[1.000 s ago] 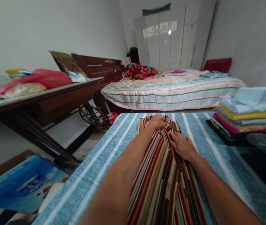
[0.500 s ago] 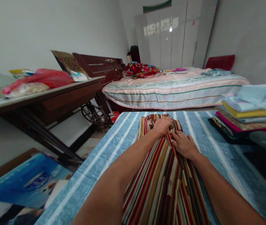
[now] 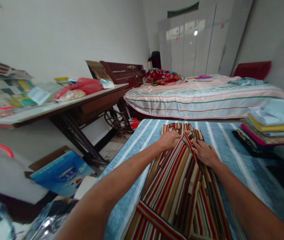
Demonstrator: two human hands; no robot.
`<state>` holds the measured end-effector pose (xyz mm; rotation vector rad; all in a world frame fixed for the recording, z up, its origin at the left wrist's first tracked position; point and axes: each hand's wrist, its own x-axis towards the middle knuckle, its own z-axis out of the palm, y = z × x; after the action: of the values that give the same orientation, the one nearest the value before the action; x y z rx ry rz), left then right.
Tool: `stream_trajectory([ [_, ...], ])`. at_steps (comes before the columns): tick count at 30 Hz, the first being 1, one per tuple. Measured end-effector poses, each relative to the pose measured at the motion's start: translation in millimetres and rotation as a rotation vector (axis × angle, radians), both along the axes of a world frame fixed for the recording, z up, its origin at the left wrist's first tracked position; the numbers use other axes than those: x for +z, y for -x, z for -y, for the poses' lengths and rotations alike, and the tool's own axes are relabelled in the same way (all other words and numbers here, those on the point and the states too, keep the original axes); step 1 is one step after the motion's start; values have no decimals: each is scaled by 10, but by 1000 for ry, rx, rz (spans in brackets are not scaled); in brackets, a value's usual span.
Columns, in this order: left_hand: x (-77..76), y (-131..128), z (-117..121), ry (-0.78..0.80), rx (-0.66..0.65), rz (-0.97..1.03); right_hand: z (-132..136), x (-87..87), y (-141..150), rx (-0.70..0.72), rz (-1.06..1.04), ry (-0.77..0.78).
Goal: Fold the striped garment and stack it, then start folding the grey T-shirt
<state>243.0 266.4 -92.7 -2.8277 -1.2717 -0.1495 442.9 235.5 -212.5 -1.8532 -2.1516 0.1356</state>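
A cloth with red, brown and cream stripes (image 3: pixel 179 186) lies lengthwise on a blue striped sheet (image 3: pixel 136 146). My left hand (image 3: pixel 168 140) is closed on a fold of the striped cloth near its far end. Just to its right, my right hand (image 3: pixel 204 154) rests on the same cloth, fingers stretched and pressing it flat. Both forearms reach out over the cloth from the near edge.
A stack of folded fabrics (image 3: pixel 274 128) sits at the right. Beyond the sheet stands a bed (image 3: pixel 202 96) with a white wardrobe (image 3: pixel 194 46) behind it. At left a wooden sewing table (image 3: pixel 81 106) carries bags and papers; a blue box (image 3: pixel 61 173) lies on the floor.
My left hand has drawn back toward me with a fold of the striped cloth. The right hand stays pressed on it. The view has swung left, showing more of the table.
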Motion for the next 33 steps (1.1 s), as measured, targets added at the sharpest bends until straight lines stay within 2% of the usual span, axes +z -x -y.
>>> stream_trajectory([
  [3, 24, 399, 509, 55, -66, -15, 46, 117, -22, -6, -29, -21],
  [8, 0, 1005, 1395, 92, -92, 72, 269, 545, -40, -40, -73, -131],
  [11, -54, 1280, 1869, 91, -87, 155, 640, 767, 60, 26, -68, -161],
  [14, -120, 1461, 2287, 66, -75, 239, 1226, 862, 213, 152, -75, -168],
  [17, -171, 1573, 2648, 43, -85, 282, 1928, 866, 346, 269, -122, -199],
  [21, -236, 1688, 3050, 18, -44, 296, 2854, 825, 465, 346, -95, -159],
  [25, -314, 1788, 3402, -25, -22, 297, 3579, 716, 536, 410, -35, -73],
  [29, -341, 1857, 3687, -36, -12, 256, 3941, 521, 595, 505, 10, -27],
  [33, -349, 1873, 3857, -69, -11, 227, 4029, 403, 692, 537, 80, -101],
])
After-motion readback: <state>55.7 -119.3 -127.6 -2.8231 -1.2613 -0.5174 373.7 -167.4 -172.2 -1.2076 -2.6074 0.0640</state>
